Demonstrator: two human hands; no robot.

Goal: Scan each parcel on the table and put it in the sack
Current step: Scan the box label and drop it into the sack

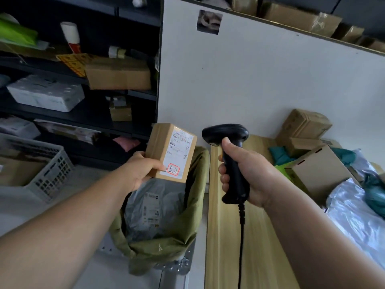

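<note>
Here, left hand [141,170] gripping parcel [170,152], right hand [248,174] gripping scanner [229,155]

- The parcel [159,142] is matt brown cardboard, with a smooth white paper label [180,152] stuck on its face.
- The scanner [226,133] is black plastic, with a faint sheen on the head and a duller grip. Its cable [241,236] looks like black rubbery plastic.
- The sack [196,184] is olive cloth, matt and creased.
- The mailer [150,205] inside it is grey plastic film with a soft sheen.
- The surface [225,257] shows pale wood grain and looks smooth.
- The box [318,172] on it is matt cardboard.
- The bag [350,215] beside the box is glossy, crinkled film.
- The crate [52,174] is pale perforated plastic.
- The plate [179,265] under the sack is dull perforated metal.
</note>
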